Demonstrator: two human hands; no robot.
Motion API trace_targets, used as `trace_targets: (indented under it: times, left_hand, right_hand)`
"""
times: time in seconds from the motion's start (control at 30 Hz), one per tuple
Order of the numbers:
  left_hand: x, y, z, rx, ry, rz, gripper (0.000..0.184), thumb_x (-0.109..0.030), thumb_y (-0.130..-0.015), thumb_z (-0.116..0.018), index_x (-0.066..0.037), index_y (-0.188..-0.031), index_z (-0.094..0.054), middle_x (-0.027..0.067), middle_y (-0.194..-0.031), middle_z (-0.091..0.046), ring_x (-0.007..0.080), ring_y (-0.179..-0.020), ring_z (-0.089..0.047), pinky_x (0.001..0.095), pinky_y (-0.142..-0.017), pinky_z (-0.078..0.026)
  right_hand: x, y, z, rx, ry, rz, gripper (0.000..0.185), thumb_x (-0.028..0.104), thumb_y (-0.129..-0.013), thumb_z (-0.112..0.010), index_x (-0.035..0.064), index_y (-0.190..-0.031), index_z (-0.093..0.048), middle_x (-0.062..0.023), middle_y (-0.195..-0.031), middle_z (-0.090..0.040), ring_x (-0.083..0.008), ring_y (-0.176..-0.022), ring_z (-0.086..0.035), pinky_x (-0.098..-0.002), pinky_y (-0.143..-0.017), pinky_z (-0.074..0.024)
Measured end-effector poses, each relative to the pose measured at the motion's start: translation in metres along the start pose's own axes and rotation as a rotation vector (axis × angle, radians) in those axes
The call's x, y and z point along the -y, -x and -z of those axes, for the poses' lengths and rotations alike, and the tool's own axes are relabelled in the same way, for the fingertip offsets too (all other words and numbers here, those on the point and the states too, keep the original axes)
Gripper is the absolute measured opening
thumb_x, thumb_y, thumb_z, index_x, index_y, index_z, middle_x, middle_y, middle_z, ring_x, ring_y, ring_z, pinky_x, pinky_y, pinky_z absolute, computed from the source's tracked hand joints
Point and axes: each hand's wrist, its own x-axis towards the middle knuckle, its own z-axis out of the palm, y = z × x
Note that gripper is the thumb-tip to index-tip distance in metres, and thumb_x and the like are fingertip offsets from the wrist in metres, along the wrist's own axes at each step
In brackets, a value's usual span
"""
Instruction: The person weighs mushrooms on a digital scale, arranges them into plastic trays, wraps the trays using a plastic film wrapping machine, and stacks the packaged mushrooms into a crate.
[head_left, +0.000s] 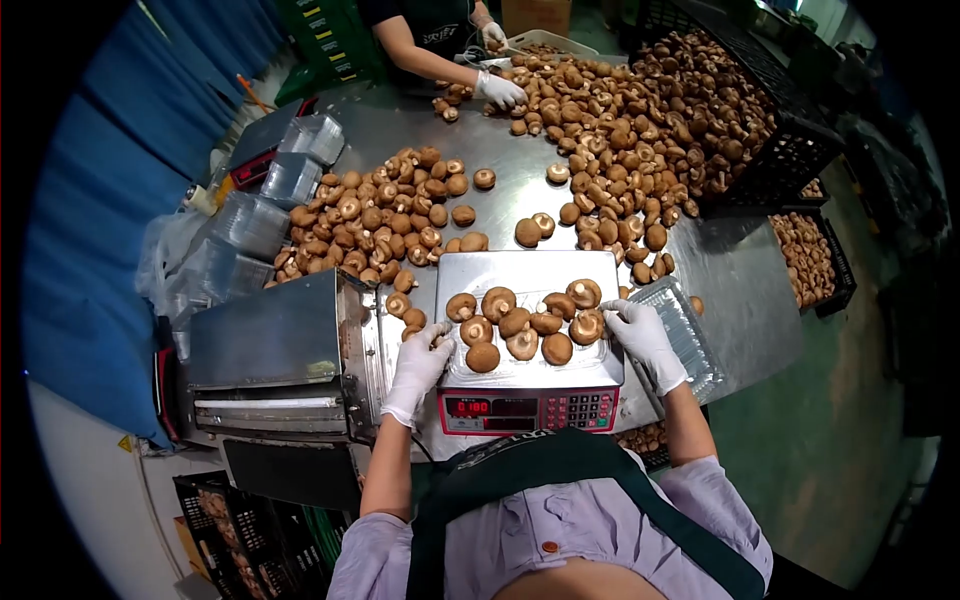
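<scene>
On the steel pan of a digital scale (530, 270), several brown shiitake mushrooms (515, 321) lie in rough rows on a shallow clear plastic tray (508, 368), which is hard to see against the metal. My left hand (418, 368), in a white glove, has its fingers closed at the tray's left end, beside loose mushrooms. At the opposite end, the gloved fingers of my right hand (645, 342) are closed on the tray's edge. The scale's red display (473, 408) appears to read 0.180. Under my right wrist and beside the scale is another clear container (682, 325).
A mushroom pile (370, 215) lies left, with a larger heap (630, 130) spilling from a black crate (775, 150). Stacked clear containers (250, 225) and a metal machine (265, 335) stand left. Across the table, a co-worker's gloved hand (500, 90) touches mushrooms.
</scene>
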Motion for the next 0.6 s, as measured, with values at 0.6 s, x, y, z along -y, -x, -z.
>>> trace_targets:
  times: [0.6]
  left_hand:
    - [0.003, 0.013, 0.064, -0.005, 0.055, 0.099, 0.038, -0.021, -0.083, -0.069, -0.003, -0.116, -0.063, 0.0091, -0.083, -0.069, 0.0114, -0.066, -0.06, 0.0273, -0.064, -0.049]
  right_hand:
    - [0.048, 0.019, -0.012, 0.054, -0.248, 0.006, 0.024, 0.023, -0.088, -0.059, 0.0008, -0.094, -0.064, -0.0048, -0.06, -0.062, -0.0091, -0.058, -0.061, -0.0254, -0.057, -0.0479]
